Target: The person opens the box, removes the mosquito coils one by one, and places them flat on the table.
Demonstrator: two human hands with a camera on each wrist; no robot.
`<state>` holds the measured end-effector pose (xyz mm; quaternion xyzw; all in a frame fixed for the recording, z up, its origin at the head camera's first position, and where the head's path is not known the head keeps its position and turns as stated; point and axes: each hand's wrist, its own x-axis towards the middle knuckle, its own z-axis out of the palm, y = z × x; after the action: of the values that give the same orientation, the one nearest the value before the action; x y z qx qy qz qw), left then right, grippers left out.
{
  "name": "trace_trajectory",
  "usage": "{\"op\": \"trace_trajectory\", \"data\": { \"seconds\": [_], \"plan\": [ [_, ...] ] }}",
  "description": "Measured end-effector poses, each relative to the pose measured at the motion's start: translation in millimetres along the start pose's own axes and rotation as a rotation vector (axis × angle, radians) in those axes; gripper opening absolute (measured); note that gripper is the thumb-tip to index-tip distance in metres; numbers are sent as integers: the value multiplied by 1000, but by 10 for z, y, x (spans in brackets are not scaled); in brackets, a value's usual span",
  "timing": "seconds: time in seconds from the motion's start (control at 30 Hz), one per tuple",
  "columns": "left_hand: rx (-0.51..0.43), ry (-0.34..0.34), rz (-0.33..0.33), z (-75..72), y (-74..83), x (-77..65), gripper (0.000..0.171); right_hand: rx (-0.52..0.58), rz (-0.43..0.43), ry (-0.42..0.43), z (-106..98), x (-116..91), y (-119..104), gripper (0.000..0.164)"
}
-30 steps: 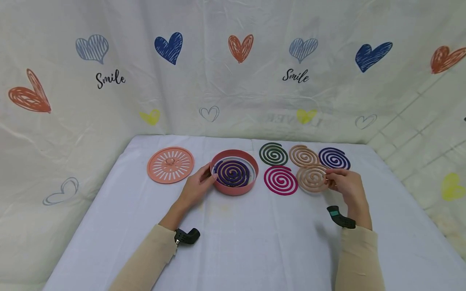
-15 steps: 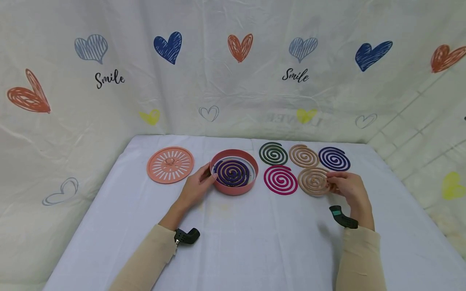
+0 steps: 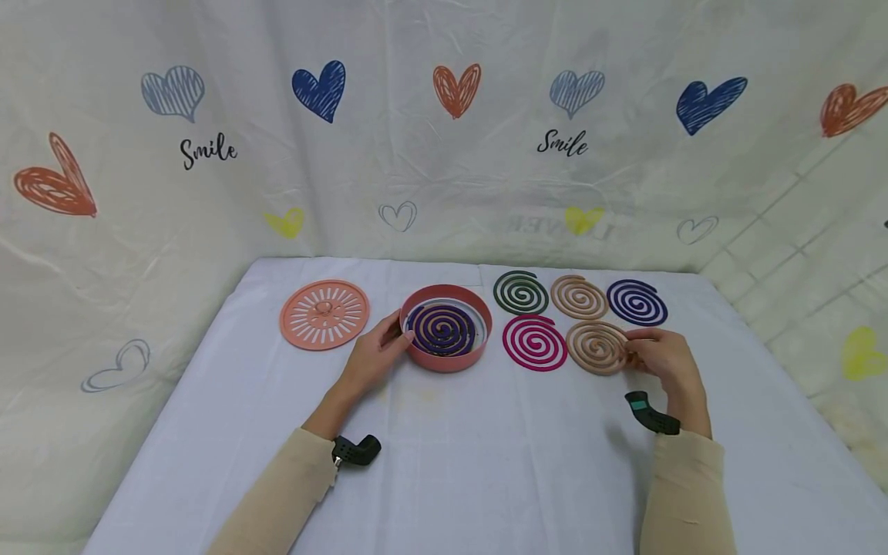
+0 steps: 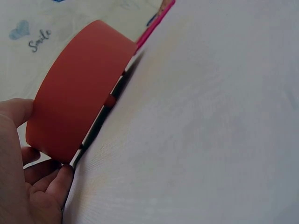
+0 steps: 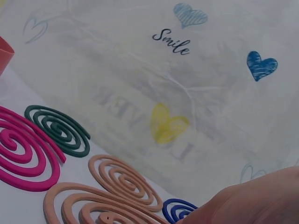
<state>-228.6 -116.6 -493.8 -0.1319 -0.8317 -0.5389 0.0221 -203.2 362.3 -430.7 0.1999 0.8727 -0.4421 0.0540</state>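
Note:
My left hand [image 3: 375, 354] holds the left side of a round coral mosquito coil holder [image 3: 444, 364], with the thumb at its rim. The holder's wall [image 4: 79, 93] looks slightly raised off the cloth on small feet in the left wrist view. Inside it lies a purple mosquito coil [image 3: 441, 330] with tan showing between its rings. My right hand [image 3: 662, 358] pinches the right edge of the front tan mosquito coil [image 3: 598, 348], which lies about flat on the table. The right fingertips are partly hidden; only part of that hand [image 5: 252, 200] shows in the right wrist view.
A slotted coral lid [image 3: 324, 333] lies left of the holder. Other coils lie around the right hand's coil: pink [image 3: 535, 344], green [image 3: 521, 293], a second tan one [image 3: 579, 297] and dark blue [image 3: 637, 302]. Behind the white table [image 3: 486, 462] hangs a heart-patterned sheet [image 3: 486, 169].
The front tan coil has come down and slightly toward me, off the rear tan coil's edge, with my right hand still at its edge. The left hand and holder have not moved.

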Motion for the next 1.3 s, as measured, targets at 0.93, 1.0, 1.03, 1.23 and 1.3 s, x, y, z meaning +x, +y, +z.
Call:
{"op": "trace_trajectory", "data": {
  "seconds": [0.93, 1.0, 1.03, 1.23, 1.3],
  "plan": [
    [-1, -1, 9, 2, -4, -3, 63, -83, 60, 77, 29, -65, -89, 46],
    [-3, 0, 8, 3, -5, -3, 63, -83, 50, 82, 29, -66, -95, 47],
    [-5, -1, 8, 2, -5, -3, 63, -79, 47, 86, 30, -70, -100, 47],
    [-18, -6, 12, 1, 0, -5, 63, -88, 44, 114, 53, -80, -139, 51],
    [-16, -6, 10, 1, 0, -8, 63, -97, 48, 118, 60, -87, -157, 52]
  ]
}}
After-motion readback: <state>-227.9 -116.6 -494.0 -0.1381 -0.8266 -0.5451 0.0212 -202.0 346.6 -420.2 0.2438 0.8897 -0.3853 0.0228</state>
